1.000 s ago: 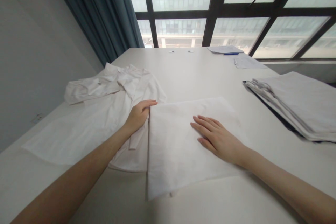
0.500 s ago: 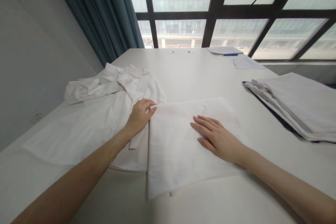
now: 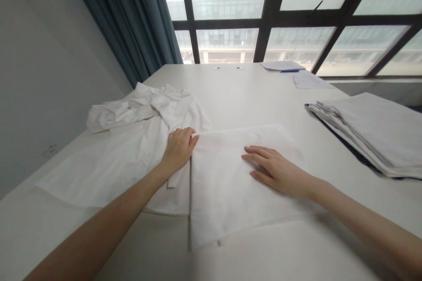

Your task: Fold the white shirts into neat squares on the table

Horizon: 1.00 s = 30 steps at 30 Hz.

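A folded white cloth [image 3: 224, 193] lies flat in the middle of the table. My left hand [image 3: 180, 145] pinches its upper left corner between thumb and fingers. On the cloth's right half rests my right hand [image 3: 275, 170], palm down with its fingers spread. To the left, a white garment [image 3: 121, 153] is laid out, its upper part and sleeves crumpled toward the back; its right edge meets the cloth's left edge under my left hand and wrist.
On the white table [image 3: 240, 96], a stack of folded white fabric [image 3: 379, 131] sits at the right, dark material beneath it. Papers [image 3: 281, 65] and a blue pen [image 3: 290, 70] lie at the back right. A curtain [image 3: 132, 17] hangs at the back left.
The view has shifted slightly, so the cloth and garment appear a little further right. Both hands keep nearly the same places on the cloth.
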Available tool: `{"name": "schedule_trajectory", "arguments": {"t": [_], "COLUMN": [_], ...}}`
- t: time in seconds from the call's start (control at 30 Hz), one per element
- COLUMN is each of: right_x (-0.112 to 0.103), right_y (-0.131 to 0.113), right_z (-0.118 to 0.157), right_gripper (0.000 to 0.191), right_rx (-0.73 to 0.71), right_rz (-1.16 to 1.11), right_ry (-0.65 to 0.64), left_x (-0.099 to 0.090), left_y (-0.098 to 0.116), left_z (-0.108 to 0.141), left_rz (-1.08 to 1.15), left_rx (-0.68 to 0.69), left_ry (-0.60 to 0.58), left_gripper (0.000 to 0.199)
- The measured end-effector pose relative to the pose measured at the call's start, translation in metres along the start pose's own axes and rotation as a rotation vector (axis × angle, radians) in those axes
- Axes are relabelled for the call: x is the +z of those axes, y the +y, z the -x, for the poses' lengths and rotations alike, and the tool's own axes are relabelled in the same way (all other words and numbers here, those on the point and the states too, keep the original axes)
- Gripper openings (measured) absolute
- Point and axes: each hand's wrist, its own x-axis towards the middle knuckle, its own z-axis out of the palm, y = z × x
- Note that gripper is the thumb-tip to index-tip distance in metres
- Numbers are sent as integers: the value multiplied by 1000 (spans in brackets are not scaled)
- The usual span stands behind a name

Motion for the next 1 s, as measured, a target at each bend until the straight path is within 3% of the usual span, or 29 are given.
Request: {"name": "schedule_trajectory", "arguments": {"t": [0.13, 0.37, 0.43, 0.53, 0.63, 0.87, 1.0], "right_x": [-6, -6, -5, -4, 0, 3, 3], "right_y": [4, 27, 28, 25, 21, 21, 15], "right_z": [-16, -73, -88, -102, -107, -109, -109], "right_gripper": [35, 33, 35, 38, 43, 39, 39], "right_rx": [-24, -17, 4, -2, -45, -57, -26], "right_rz": [-52, -151, -188, -185, -66, 82, 134], "right_ry": [8, 270, 243, 98, 18, 63, 102], "left_x": [-2, -12, -13, -12, -10, -9, -10], "left_y": [2, 5, 5, 3, 2, 1, 1], "left_z": [0, 3, 5, 8, 9, -1, -6], "left_rz": [42, 130, 161, 195, 240, 616, 797], "left_rx": [18, 160, 208, 267, 189, -104, -190], "left_ry": [22, 164, 191, 196, 193, -137, -206], "left_gripper": [33, 24, 24, 24, 25, 36, 33]}}
